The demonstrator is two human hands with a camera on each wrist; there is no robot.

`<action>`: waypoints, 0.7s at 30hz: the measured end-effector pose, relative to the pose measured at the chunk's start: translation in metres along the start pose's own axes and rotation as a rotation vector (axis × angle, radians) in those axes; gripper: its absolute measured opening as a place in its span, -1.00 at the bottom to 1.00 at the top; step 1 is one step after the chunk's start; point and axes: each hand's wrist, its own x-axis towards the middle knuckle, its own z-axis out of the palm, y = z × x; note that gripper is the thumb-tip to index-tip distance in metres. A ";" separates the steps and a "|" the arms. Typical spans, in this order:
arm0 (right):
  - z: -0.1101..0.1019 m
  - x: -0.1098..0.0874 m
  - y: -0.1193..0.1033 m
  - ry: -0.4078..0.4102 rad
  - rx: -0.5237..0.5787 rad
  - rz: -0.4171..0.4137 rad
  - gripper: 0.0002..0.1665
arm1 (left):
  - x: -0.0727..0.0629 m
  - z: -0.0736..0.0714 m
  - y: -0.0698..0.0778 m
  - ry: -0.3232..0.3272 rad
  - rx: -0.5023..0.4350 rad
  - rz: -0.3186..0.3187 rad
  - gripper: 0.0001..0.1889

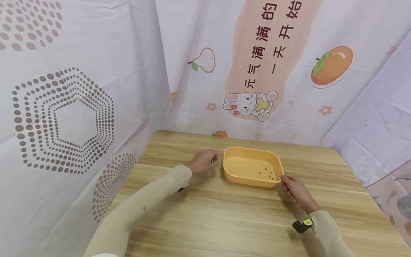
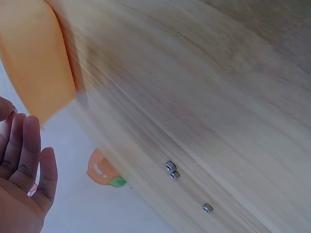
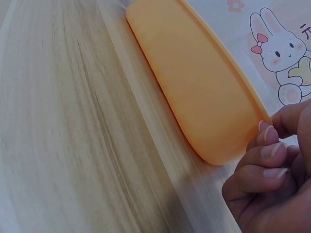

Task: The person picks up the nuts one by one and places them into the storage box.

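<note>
A yellow-orange plastic tray (image 1: 252,181) stands on the table, with several small metal nuts (image 1: 265,169) lying in its right half. My right hand (image 1: 296,190) pinches the rim at the tray's near right corner, thumb and index finger together in the right wrist view. Just left of the tray, apart from its wall, is my left hand (image 1: 203,161). Its thumb and index finger pinch a tiny grey thing that looks like a nut (image 2: 14,110), mostly covered by the fingertips. Three loose nuts (image 2: 170,166) lie on the wood in the left wrist view, two of them touching.
The wood-grain table (image 1: 221,221) extends around the tray. Behind it hangs a white printed curtain (image 1: 192,28), and a dotted white curtain (image 1: 138,71) runs along the left side. A marbled cloth (image 1: 379,125) hangs at the right.
</note>
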 end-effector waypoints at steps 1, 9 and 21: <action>0.000 0.000 0.000 0.000 -0.002 -0.002 -0.53 | 0.001 0.000 0.000 0.004 -0.002 0.005 -0.92; -0.001 0.001 0.000 -0.006 0.007 0.016 -0.53 | 0.004 0.005 0.007 -0.001 -0.008 0.031 -0.92; -0.001 0.001 0.001 -0.003 0.014 0.015 -0.51 | 0.007 0.009 0.014 -0.010 -0.006 0.038 -0.92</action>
